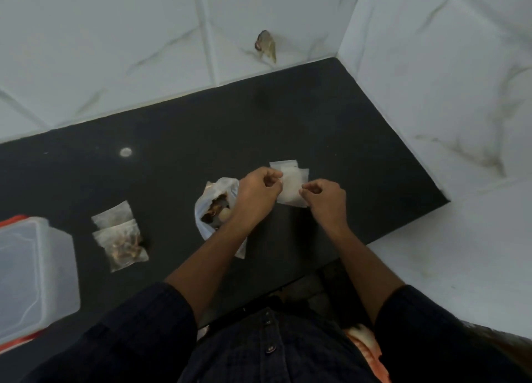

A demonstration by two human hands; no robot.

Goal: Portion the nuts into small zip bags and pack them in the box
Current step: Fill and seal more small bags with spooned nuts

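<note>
— White marbled tiles walled the black countertop [331, 117] on two sides. What was on it?

— Near its right corner, a small stack of empty zip bags [288, 168]. Both hands were above it: the left hand [260, 192] and right hand [325, 195] each pinched an edge of one empty zip bag [289, 194], fingers pressed together on the film, stretching it between them.

— And the nuts?

— In an open plastic sack [214, 210] just left of the left wrist, so that hand was nearer for scooping. The held bag's mouth lay roughly along the line between the two pinches, I judged; whether it was open yet I could not tell.

— Anything finished?

— Two filled bags [122, 238], clear with brown nuts showing, lay well left of the sack. The translucent box [34, 276] sat at the left front edge, beyond them.
</note>
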